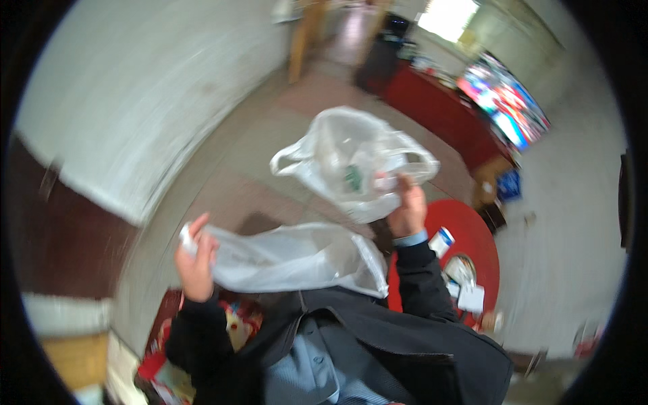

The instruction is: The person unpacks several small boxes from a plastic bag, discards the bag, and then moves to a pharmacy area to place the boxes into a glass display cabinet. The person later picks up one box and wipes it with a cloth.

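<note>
My left hand (196,263) grips one end of a translucent white plastic bag (283,258). That bag stretches sideways in front of my jacket, its far end hanging loose near my right forearm. My right hand (409,206) holds a second white plastic carrier bag (339,147) by its right side. This one gapes at the top, with a loop handle at either side. Something green (353,177) shows at its bottom, too blurred to name. Part of my right hand's fingers is hidden behind the bag's plastic.
At my right stands a round red table (460,215) bearing a white-and-blue container (441,242), a bowl (461,268) and white papers (471,298). Farther off are a red cabinet (430,111) and a lit television (503,101). A patterned red cloth (240,324) lies by my left arm.
</note>
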A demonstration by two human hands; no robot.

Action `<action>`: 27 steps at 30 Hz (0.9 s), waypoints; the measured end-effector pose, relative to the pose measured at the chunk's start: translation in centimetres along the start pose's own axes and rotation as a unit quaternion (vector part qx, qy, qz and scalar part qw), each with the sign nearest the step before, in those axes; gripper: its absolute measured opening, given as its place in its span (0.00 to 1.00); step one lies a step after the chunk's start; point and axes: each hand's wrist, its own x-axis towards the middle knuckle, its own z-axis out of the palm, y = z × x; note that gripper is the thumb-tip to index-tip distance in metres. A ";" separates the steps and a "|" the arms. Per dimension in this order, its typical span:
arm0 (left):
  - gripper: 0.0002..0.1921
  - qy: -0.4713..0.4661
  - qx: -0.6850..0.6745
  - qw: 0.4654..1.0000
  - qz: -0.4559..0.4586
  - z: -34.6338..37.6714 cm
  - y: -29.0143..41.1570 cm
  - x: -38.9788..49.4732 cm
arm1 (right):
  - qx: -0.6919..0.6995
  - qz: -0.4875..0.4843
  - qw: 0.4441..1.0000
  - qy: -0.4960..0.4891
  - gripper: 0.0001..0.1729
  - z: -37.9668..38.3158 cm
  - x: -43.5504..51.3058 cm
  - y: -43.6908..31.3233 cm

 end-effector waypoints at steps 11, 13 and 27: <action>0.49 0.126 -0.002 0.992 -0.029 -7.9 -14.2 13.7 | 0.102 0.247 0.932 -0.245 0.22 16.5 18.0 25.1; 0.51 0.163 0.006 0.985 -0.047 -9.7 -13.9 16.6 | 0.059 0.293 0.903 -0.309 0.23 21.9 19.6 28.7; 0.21 0.547 0.090 0.830 0.055 -31.4 -15.0 13.6 | -0.036 0.206 0.448 -0.869 0.25 59.6 7.8 49.4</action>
